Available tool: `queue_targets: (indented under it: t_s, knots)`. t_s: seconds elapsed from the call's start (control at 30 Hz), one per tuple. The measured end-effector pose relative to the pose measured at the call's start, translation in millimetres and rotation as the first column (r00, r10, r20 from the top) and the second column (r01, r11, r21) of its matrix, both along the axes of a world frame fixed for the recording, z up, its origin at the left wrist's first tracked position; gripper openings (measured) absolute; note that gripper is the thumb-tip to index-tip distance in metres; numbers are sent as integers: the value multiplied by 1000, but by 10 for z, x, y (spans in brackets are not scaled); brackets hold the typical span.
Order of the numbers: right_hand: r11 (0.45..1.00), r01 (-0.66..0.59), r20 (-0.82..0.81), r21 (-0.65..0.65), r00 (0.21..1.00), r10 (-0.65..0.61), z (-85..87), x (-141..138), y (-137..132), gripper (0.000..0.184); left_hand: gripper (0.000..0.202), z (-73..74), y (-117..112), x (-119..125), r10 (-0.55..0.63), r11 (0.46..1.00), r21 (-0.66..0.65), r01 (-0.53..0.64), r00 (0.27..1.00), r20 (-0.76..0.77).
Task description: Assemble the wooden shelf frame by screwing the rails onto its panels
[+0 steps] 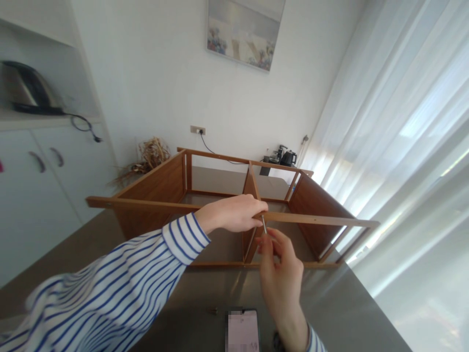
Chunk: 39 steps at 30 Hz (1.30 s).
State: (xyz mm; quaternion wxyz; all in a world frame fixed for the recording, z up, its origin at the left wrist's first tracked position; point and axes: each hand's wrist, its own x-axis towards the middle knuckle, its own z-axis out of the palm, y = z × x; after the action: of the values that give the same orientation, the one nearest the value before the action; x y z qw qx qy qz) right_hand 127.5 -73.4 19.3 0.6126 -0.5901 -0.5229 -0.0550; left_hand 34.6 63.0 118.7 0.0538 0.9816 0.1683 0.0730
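Note:
A brown wooden shelf frame [157,183] lies on its side on the grey table [337,308], with a middle divider [251,188] and a long front rail [315,220]. My left hand [234,212] is closed over the front rail where it meets the divider. Just below it, my right hand [280,269] pinches a thin metal tool [264,225], a hex key or small screwdriver, with its tip up against the underside of the rail. Both arms wear blue-and-white striped sleeves.
A phone [242,330] lies at the table's near edge with a small screw [212,310] to its left. White cabinets with a kettle [25,88] stand at left, sheer curtains [403,146] at right, and dried grass [152,154] behind the frame.

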Motion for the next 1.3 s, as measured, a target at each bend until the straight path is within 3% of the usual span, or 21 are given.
queue_targets:
  t_s: [0.03,0.1,0.17,0.2,0.33,0.47,0.63,0.83,0.93,1.07,1.2,1.3]
  knots:
    - [997,-78,-224,-3,972,75,9,-63,27,17,16,0,0,2,3,1000,-2,-3,1000,-2]
    - [974,-219,-532,55,819,214,46,-155,69,20,14,5,-3,5,8,1000,-6,-8,1000,-11]
    - [950,-284,-641,129,707,298,81,-192,95,24,12,14,-10,6,14,1000,-14,-14,1000,-21]
    - [945,-293,-646,145,695,314,90,-189,102,25,11,19,-14,6,17,1000,-17,-17,1000,-23]
    - [957,-279,-510,75,814,278,56,-80,93,25,12,32,-25,4,12,1000,-14,-12,1000,-9]
    - [967,-249,-219,-55,948,231,-8,83,46,23,13,33,-29,0,-1,1000,-6,1,1000,6]
    - [965,-238,105,-111,963,250,-2,236,16,26,12,28,-27,0,-2,1000,7,2,1000,-1]
    - [987,-153,361,39,924,129,82,277,60,20,12,25,-26,-1,-20,1000,6,20,1000,11]
    - [988,-136,321,75,941,105,93,242,79,14,11,30,-27,-3,-27,1000,-10,27,1000,8]
    - [993,-111,47,41,993,109,54,168,90,11,13,27,-19,-2,-29,999,-13,29,1000,6]
    - [968,-218,-293,127,924,247,-10,88,95,17,14,21,-16,-5,-24,1000,-5,24,1000,5]
    - [961,-242,-295,134,916,272,-61,104,100,15,14,27,-25,-8,-11,1000,-5,11,1000,0]
